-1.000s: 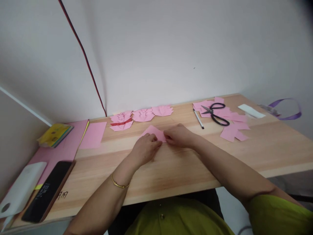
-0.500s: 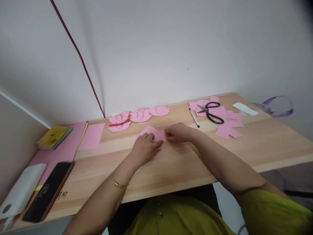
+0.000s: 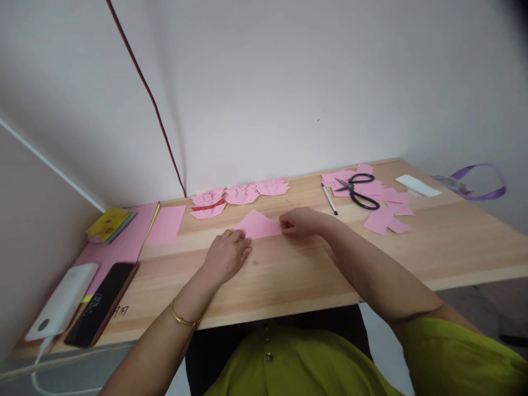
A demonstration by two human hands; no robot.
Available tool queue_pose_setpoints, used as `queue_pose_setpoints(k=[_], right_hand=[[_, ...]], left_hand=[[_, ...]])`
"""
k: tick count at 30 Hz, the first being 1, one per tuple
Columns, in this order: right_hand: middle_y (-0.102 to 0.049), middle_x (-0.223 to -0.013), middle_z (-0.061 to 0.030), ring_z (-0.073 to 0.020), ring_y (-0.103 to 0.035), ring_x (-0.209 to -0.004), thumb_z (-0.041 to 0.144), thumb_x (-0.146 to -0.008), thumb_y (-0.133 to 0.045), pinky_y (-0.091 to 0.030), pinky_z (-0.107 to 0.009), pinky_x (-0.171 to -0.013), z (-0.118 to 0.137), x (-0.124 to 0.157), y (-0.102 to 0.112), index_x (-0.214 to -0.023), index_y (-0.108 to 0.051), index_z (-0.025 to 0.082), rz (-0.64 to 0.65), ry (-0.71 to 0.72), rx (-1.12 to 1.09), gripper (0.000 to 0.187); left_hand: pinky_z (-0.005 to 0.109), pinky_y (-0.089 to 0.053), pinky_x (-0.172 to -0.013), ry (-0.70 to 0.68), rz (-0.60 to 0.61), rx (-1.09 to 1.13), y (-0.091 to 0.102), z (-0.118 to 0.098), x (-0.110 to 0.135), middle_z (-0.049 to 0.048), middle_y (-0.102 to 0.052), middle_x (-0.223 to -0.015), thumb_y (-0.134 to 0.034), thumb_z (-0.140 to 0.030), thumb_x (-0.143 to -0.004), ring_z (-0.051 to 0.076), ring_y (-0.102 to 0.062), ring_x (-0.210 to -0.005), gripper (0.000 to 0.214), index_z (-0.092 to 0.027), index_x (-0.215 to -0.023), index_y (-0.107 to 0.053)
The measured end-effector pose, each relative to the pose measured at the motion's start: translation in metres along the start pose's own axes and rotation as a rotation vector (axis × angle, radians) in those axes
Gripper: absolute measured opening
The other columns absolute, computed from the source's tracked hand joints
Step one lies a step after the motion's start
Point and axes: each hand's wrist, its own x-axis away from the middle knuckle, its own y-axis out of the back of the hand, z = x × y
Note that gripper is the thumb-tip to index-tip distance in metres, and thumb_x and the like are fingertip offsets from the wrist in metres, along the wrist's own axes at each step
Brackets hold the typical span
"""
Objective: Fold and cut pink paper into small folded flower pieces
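Plain pale wall [image 3: 256,82] behind a wood-grain desk [image 3: 264,283]; folded pink paper [image 3: 256,225] lies mid-desk, point toward the wall, between both hands. Left hand [image 3: 226,254]: grip loose, fingers resting on the paper's left corner. Right hand [image 3: 303,221]: fingers curled at the right corner; can't tell if it's pinching or just pressing. Main risk: light left contact lets the sheet slip or pivot, so the crease lands skewed. Uneven pressure could also wrinkle the corners. Minor: right forearm swinging out could scatter loose pink pieces [image 3: 375,221] under and beside the scissors [image 3: 351,187]. Text: phone [image 3: 103,302] shows faint characters, unreadable; dark marks [image 3: 121,311] on the desk beside it, not legible for sure. Yellow packet [image 3: 108,224] print too blurred. No brand readable.
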Motion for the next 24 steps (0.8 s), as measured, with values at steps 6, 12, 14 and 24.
queue_pose_setpoints(k=[6, 12, 14, 24], right_hand=[[-0.067, -0.084, -0.0031, -0.0151, -0.056, -0.072, 0.022, -0.072, -0.054, -0.034, -0.023, -0.058, -0.011, 0.003, 0.001, -0.081, -0.064, 0.019, 0.038, 0.017, -0.112, 0.013], [-0.068, -0.094, -0.0061, -0.0167, -0.060, -0.085, 0.022, -0.086, -0.043, -0.041, -0.025, -0.071, 0.011, -0.001, 0.001, -0.100, -0.065, 0.016, -0.331, 0.086, -0.154, 0.027], [-0.066, -0.110, -0.0094, -0.0188, -0.058, -0.100, 0.019, -0.089, -0.041, -0.040, -0.028, -0.083, 0.034, -0.003, -0.007, -0.113, -0.062, 0.015, -0.383, 0.198, -0.060, 0.032], [-0.058, -0.108, -0.0142, -0.0232, -0.050, -0.096, 0.014, -0.094, -0.033, -0.035, -0.036, -0.083, 0.057, 0.031, -0.057, -0.104, -0.061, 0.011, -0.362, 0.048, 0.297, 0.030]], left_hand=[[0.039, -0.045, -0.082, 0.095, -0.119, 0.035, -0.014, -0.006, 0.009, 0.0090, -0.059, -0.113, -0.045, -0.035, -0.091, 0.023, -0.051, -0.101, 0.031, -0.024, -0.114, -0.063], [0.043, -0.043, -0.089, 0.109, -0.174, 0.073, -0.018, -0.008, 0.012, 0.0094, -0.052, -0.132, -0.044, -0.034, -0.092, 0.025, -0.050, -0.111, 0.031, -0.023, -0.111, -0.065], [0.043, -0.044, -0.089, 0.093, -0.162, 0.073, -0.018, -0.006, 0.012, 0.0083, -0.053, -0.133, -0.042, -0.034, -0.093, 0.025, -0.049, -0.113, 0.032, -0.023, -0.112, -0.064], [0.044, -0.042, -0.093, 0.090, -0.142, 0.067, -0.017, -0.008, 0.013, 0.0067, -0.060, -0.128, -0.041, -0.034, -0.093, 0.025, -0.048, -0.117, 0.035, -0.022, -0.118, -0.061]])
